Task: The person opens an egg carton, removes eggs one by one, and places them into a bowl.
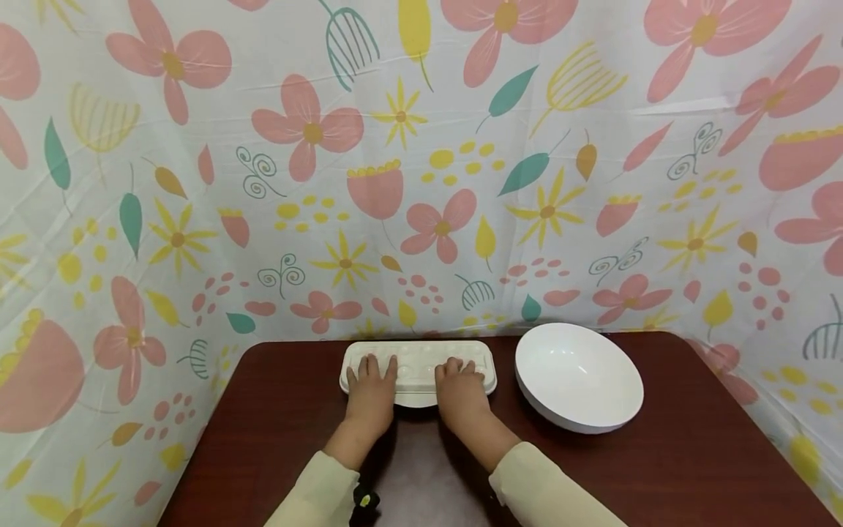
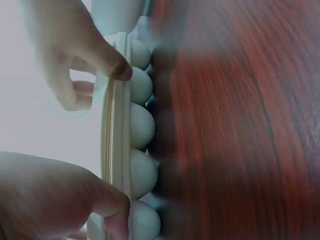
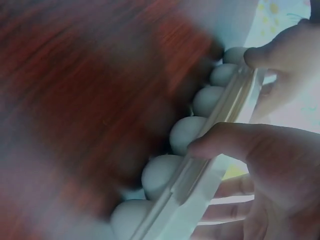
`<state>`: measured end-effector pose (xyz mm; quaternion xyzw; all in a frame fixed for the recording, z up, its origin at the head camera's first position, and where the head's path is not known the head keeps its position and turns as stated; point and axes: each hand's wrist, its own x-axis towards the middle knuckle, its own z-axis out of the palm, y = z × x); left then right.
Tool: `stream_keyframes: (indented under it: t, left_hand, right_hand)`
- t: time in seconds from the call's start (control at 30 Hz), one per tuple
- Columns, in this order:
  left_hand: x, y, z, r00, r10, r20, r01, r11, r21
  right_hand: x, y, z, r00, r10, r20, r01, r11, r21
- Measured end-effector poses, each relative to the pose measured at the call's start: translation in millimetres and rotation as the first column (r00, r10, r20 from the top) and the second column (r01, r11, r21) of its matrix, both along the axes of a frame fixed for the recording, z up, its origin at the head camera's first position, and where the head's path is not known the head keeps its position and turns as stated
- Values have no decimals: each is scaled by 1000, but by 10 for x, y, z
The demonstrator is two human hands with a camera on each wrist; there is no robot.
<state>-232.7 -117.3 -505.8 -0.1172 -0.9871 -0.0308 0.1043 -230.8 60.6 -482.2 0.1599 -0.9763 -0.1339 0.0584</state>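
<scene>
A long white lidded egg box (image 1: 416,375) lies at the far side of the table. Below the lid's rim (image 2: 119,145), a row of several white eggs (image 2: 142,125) shows along the near side, also in the right wrist view. The left hand (image 1: 371,399) grips the lid's left part, thumb at the near edge and fingers over the top. On the right part, the right hand (image 1: 464,395) grips likewise, its thumb at the rim (image 3: 187,185) beside the eggs (image 3: 186,134). How the box sits beneath the lid is hidden in the head view.
A white bowl (image 1: 579,377) stands right of the box on the dark red wooden table (image 1: 230,454). Behind the table's far edge hangs a flower-patterned cloth (image 1: 421,168). A small black object (image 1: 364,501) shows by the left sleeve.
</scene>
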Motion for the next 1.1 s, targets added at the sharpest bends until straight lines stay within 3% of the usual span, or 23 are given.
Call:
stream_keyframes:
  t: [0.2, 0.43, 0.57, 0.73, 0.93, 1.1]
  left_hand:
    - [5, -124, -20, 1000, -8, 26, 5, 992, 124]
    - [46, -176, -1, 1000, -10, -26, 14, 982, 189]
    - [82, -184, 20, 1000, 4, -18, 0, 975, 220]
    - [113, -207, 46, 998, 25, -61, -8, 962, 273]
    - [107, -267, 32, 990, 60, -126, -18, 950, 313]
    - [109, -338, 18, 989, 87, -118, -37, 928, 372]
  right_hand:
    - [-15, 47, -48, 999, 11, -36, -16, 988, -154]
    - [6, 129, -109, 995, 15, -98, -39, 966, -256]
    - [28, 184, -124, 993, 19, -112, -58, 935, -349]
    - [53, 254, -151, 982, 26, -187, -107, 892, -438]
    - [76, 343, -185, 973, 20, -230, -138, 850, -508]
    - [65, 437, -198, 971, 5, -240, -141, 822, -552]
